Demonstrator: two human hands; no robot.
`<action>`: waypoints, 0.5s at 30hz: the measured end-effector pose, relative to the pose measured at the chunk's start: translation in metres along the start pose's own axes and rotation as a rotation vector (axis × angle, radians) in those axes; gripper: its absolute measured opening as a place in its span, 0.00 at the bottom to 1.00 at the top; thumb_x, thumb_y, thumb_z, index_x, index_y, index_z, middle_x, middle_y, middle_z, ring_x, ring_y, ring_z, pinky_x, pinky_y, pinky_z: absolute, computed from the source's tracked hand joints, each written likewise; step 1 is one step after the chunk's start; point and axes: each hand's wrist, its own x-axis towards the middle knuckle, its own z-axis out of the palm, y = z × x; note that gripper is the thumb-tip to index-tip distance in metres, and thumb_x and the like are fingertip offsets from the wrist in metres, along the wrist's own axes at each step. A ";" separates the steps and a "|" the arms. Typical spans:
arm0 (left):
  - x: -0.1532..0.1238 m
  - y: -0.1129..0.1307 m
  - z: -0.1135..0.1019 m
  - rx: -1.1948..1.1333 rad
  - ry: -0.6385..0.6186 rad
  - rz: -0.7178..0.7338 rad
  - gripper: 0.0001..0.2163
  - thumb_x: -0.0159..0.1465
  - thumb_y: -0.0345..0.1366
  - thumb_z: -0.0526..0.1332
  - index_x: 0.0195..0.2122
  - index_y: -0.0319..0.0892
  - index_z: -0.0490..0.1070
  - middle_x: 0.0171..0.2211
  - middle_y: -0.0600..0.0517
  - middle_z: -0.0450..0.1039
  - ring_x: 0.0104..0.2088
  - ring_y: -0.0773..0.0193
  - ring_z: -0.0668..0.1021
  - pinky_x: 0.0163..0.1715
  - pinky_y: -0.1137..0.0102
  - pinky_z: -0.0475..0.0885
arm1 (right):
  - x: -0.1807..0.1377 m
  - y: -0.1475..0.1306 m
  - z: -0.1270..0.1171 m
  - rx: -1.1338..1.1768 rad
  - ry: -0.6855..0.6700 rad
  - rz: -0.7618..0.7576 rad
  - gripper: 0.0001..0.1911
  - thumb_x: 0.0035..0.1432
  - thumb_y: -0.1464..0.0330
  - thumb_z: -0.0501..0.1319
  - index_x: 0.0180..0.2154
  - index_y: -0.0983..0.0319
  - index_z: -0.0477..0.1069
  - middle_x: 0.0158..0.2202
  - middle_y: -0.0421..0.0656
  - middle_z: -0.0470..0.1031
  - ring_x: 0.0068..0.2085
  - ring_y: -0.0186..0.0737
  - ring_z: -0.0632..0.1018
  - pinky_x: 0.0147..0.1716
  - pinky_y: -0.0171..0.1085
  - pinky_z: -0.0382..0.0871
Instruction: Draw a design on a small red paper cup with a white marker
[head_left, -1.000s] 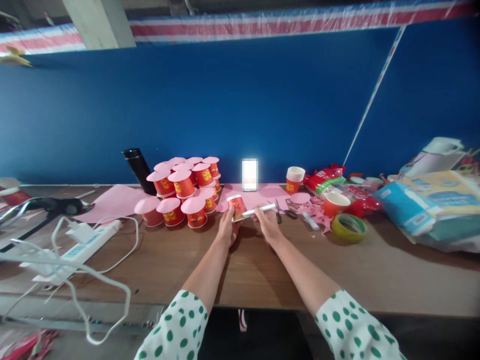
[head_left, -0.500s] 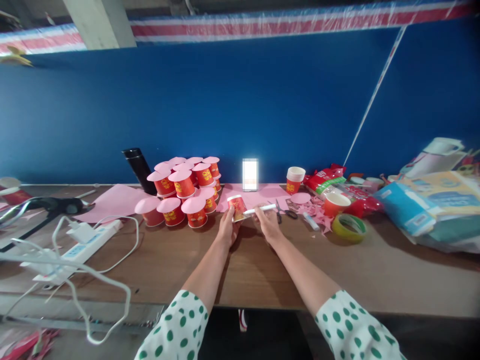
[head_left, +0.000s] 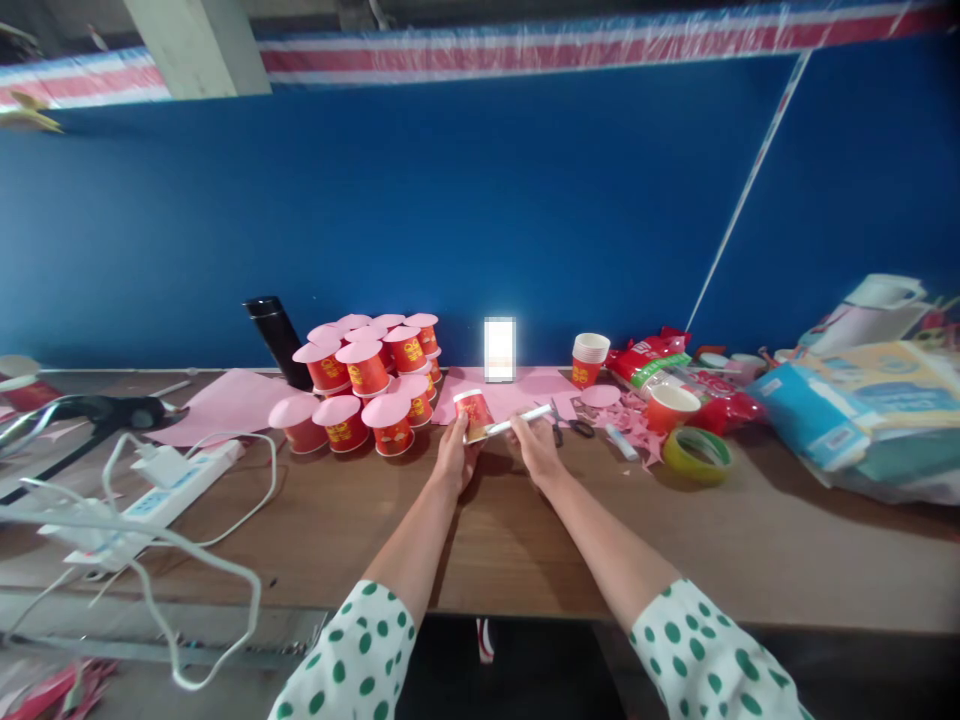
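My left hand [head_left: 454, 456] is closed around a red paper cup [head_left: 472, 408] with gold print, held tilted above the table. In my right hand [head_left: 534, 446] is a slim white pen-shaped tube [head_left: 517, 420], gripped between the fingers. Its left end meets the lower edge of the cup, though whether it touches is too small to tell. Left of my hands stand several red paper cups with pink paper discs [head_left: 389, 410] on top, stacked in two layers. Scissors [head_left: 577, 428] lie just beyond my right hand, and a pink sheet [head_left: 551, 385] lies behind.
To the right are stacked paper cups [head_left: 591, 360], pink scraps [head_left: 626, 420], a white tube [head_left: 622, 443], a tape roll [head_left: 697, 456], an orange cup [head_left: 673, 408] and packages [head_left: 862, 410]. A power strip [head_left: 156, 500] with looping cables and a black flask [head_left: 277, 340] are left.
Almost nothing differs. The white pen-shaped tube has shifted very slightly at the cup; both hands keep their hold.
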 end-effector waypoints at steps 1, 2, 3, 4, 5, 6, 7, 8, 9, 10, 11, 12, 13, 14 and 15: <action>0.000 0.000 0.000 0.005 0.001 -0.001 0.16 0.51 0.44 0.68 0.36 0.39 0.71 0.30 0.51 0.76 0.32 0.64 0.78 0.38 0.69 0.70 | 0.000 0.000 0.000 0.001 -0.001 0.001 0.12 0.51 0.60 0.59 0.24 0.60 0.64 0.18 0.36 0.65 0.19 0.30 0.64 0.18 0.30 0.55; 0.000 0.000 0.000 0.011 0.001 -0.002 0.17 0.51 0.44 0.68 0.36 0.39 0.71 0.30 0.51 0.76 0.33 0.64 0.78 0.38 0.69 0.70 | 0.000 0.001 0.000 0.002 -0.002 0.002 0.12 0.51 0.60 0.59 0.24 0.60 0.64 0.18 0.36 0.65 0.19 0.30 0.64 0.18 0.30 0.55; 0.000 0.000 0.000 0.016 0.001 -0.002 0.17 0.51 0.44 0.68 0.37 0.39 0.71 0.31 0.51 0.76 0.33 0.64 0.78 0.39 0.69 0.70 | 0.000 0.001 0.000 0.003 -0.003 0.003 0.12 0.51 0.60 0.59 0.24 0.60 0.64 0.18 0.36 0.65 0.19 0.30 0.64 0.18 0.30 0.55; 0.000 0.000 0.000 0.022 -0.001 -0.004 0.17 0.51 0.44 0.68 0.37 0.39 0.71 0.31 0.51 0.76 0.34 0.64 0.78 0.39 0.69 0.70 | 0.001 0.002 0.000 0.004 -0.004 0.004 0.12 0.51 0.60 0.59 0.23 0.60 0.64 0.18 0.36 0.65 0.19 0.30 0.64 0.18 0.30 0.55; 0.000 0.001 0.000 0.026 -0.003 -0.005 0.17 0.51 0.45 0.68 0.37 0.39 0.71 0.31 0.51 0.76 0.34 0.63 0.78 0.39 0.69 0.70 | 0.001 0.003 0.000 0.005 -0.004 0.004 0.12 0.51 0.60 0.59 0.23 0.61 0.64 0.18 0.36 0.65 0.19 0.30 0.64 0.18 0.30 0.55; 0.000 0.001 0.001 0.027 -0.003 -0.005 0.18 0.51 0.45 0.68 0.37 0.38 0.71 0.31 0.50 0.76 0.34 0.63 0.78 0.39 0.69 0.70 | 0.001 0.003 0.000 0.005 -0.004 0.005 0.12 0.51 0.60 0.59 0.23 0.61 0.64 0.18 0.36 0.65 0.19 0.30 0.64 0.18 0.30 0.55; -0.001 0.001 0.001 0.027 -0.003 -0.004 0.18 0.51 0.45 0.68 0.38 0.38 0.71 0.31 0.50 0.76 0.34 0.63 0.78 0.39 0.68 0.70 | 0.001 0.004 -0.001 0.006 -0.003 0.005 0.12 0.51 0.60 0.59 0.24 0.61 0.64 0.18 0.36 0.65 0.19 0.30 0.64 0.18 0.30 0.55; -0.001 0.001 0.002 0.027 -0.003 -0.004 0.18 0.51 0.45 0.68 0.38 0.38 0.71 0.31 0.50 0.76 0.34 0.63 0.78 0.39 0.68 0.70 | 0.001 0.004 -0.001 0.007 -0.002 0.004 0.12 0.51 0.60 0.59 0.24 0.61 0.64 0.18 0.36 0.65 0.19 0.30 0.64 0.18 0.30 0.55; -0.001 0.002 0.002 0.026 -0.003 -0.003 0.18 0.51 0.45 0.68 0.38 0.38 0.71 0.31 0.50 0.76 0.34 0.63 0.78 0.39 0.68 0.70 | 0.001 0.004 -0.001 0.008 -0.001 0.003 0.11 0.51 0.60 0.59 0.24 0.61 0.64 0.18 0.36 0.65 0.19 0.30 0.64 0.18 0.30 0.55; -0.002 0.002 0.002 0.025 -0.002 -0.002 0.18 0.51 0.44 0.68 0.38 0.38 0.71 0.32 0.50 0.76 0.35 0.63 0.78 0.40 0.68 0.70 | 0.001 0.004 -0.001 0.008 0.000 0.002 0.11 0.51 0.60 0.59 0.24 0.61 0.64 0.18 0.36 0.65 0.19 0.30 0.64 0.18 0.30 0.55; -0.002 0.002 0.002 0.023 -0.001 -0.001 0.18 0.51 0.44 0.68 0.38 0.39 0.72 0.32 0.50 0.76 0.35 0.62 0.78 0.40 0.68 0.70 | 0.001 0.004 -0.001 0.007 0.000 0.001 0.12 0.51 0.60 0.59 0.24 0.60 0.64 0.18 0.36 0.65 0.19 0.30 0.65 0.18 0.30 0.56; -0.002 0.002 0.003 0.022 0.000 -0.001 0.18 0.51 0.44 0.68 0.37 0.39 0.72 0.32 0.50 0.76 0.35 0.62 0.78 0.40 0.68 0.70 | 0.001 0.004 -0.001 0.006 0.000 0.001 0.12 0.51 0.60 0.59 0.24 0.60 0.64 0.18 0.36 0.65 0.19 0.30 0.65 0.18 0.30 0.56; -0.002 0.002 0.003 0.021 0.003 0.001 0.17 0.51 0.44 0.68 0.37 0.39 0.72 0.32 0.50 0.76 0.35 0.62 0.78 0.40 0.68 0.70 | 0.001 0.004 -0.001 0.005 -0.001 0.001 0.12 0.51 0.59 0.59 0.24 0.60 0.64 0.18 0.36 0.65 0.19 0.30 0.65 0.18 0.30 0.56; -0.002 0.001 0.003 0.018 0.006 0.002 0.17 0.51 0.44 0.68 0.37 0.39 0.72 0.32 0.50 0.76 0.35 0.62 0.78 0.40 0.68 0.70 | 0.001 0.004 -0.001 0.004 -0.003 0.001 0.12 0.51 0.59 0.59 0.25 0.60 0.64 0.18 0.36 0.65 0.19 0.30 0.65 0.18 0.30 0.56; -0.002 0.001 0.002 0.016 0.008 0.003 0.17 0.51 0.44 0.69 0.37 0.39 0.72 0.31 0.50 0.76 0.35 0.63 0.78 0.39 0.68 0.70 | 0.001 0.004 -0.001 0.002 -0.005 -0.001 0.12 0.51 0.59 0.59 0.25 0.60 0.64 0.18 0.36 0.65 0.19 0.30 0.65 0.18 0.30 0.55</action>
